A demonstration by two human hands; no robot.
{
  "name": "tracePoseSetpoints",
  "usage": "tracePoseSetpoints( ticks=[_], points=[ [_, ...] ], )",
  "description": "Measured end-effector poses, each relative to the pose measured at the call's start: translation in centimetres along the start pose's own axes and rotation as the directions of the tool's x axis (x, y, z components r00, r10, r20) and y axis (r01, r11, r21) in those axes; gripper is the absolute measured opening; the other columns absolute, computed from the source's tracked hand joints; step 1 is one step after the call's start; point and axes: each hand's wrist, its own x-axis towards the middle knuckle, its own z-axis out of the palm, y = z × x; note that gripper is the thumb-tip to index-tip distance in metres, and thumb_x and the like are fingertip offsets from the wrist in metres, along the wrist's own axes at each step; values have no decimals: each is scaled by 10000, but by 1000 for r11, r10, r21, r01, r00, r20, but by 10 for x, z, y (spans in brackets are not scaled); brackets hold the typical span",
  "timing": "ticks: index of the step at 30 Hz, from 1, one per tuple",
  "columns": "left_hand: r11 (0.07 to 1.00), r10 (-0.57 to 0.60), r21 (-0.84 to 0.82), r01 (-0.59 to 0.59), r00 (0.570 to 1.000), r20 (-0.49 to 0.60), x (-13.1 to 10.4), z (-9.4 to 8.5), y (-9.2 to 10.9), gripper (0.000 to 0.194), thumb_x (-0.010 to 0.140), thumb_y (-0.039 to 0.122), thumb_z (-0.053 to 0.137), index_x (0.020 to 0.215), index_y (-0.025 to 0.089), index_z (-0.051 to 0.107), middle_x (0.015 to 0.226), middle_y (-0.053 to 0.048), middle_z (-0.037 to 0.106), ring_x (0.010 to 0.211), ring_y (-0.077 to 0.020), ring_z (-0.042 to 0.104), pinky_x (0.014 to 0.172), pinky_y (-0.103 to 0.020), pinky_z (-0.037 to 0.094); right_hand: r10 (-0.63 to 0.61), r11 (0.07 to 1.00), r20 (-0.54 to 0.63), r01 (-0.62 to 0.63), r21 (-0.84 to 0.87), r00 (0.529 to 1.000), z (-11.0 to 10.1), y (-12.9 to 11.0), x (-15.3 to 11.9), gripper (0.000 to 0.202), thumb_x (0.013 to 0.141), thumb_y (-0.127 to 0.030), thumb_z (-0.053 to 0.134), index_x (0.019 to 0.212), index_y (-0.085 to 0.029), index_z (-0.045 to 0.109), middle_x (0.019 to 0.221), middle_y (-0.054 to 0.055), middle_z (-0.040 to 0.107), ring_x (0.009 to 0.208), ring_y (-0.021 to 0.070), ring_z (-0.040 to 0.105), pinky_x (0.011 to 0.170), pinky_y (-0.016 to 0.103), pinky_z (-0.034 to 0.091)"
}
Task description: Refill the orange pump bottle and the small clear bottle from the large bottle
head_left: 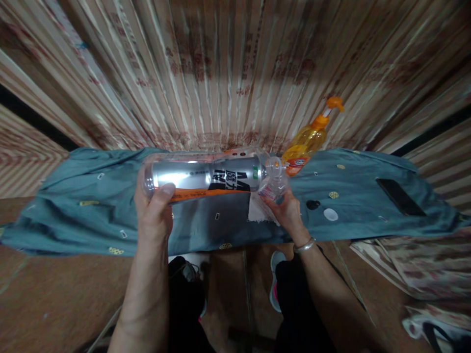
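A large clear plastic bottle (pixel 198 174) with a silver and orange label lies sideways across the middle, lifted between my two hands. My left hand (pixel 156 203) grips its left end, thumb over the front and the other fingers hidden behind. At the right end, my right hand (pixel 285 208) closes around clear plastic by the bottle's neck (pixel 274 169); most of its fingers are hidden by the plastic. Just below that end, a white piece of paper or cloth (pixel 259 211) rests on the teal cloth (pixel 198 230). An orange pump bottle (pixel 303 147) stands just beyond my right hand.
On the teal cloth to the right are a small black object (pixel 313 204), a white oval piece (pixel 330 214) and a black phone-like slab (pixel 400 196). Striped, patterned fabric (pixel 221 73) hangs behind. Below are my shoes and the tiled floor (pixel 73 294).
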Motion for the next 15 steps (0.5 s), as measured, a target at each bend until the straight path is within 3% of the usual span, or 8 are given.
tracePoseSetpoints(
  ticks=[8, 15],
  points=[
    [996, 27, 80, -31, 998, 50, -1, -7, -3, 516, 735, 577, 891, 1185, 355, 772, 1281, -37, 689, 1310, -365, 637, 1241, -576, 458, -16, 1000, -23, 16, 7, 1000, 2, 2, 0, 728, 813, -805, 728, 1187, -183, 666, 1022, 189, 835, 945, 379, 808, 775, 434, 616],
    [999, 23, 45, -24, 1000, 12, 0, -1, 1, 529, 679, 575, 933, 1121, 326, 787, 1183, -39, 709, 1241, -356, 657, 1237, -595, 446, 21, 1000, 19, -21, -8, 1000, -2, -4, 0, 641, 791, -657, 796, 1177, -165, 655, 1047, 204, 830, 963, 377, 812, 803, 432, 626]
  ],
)
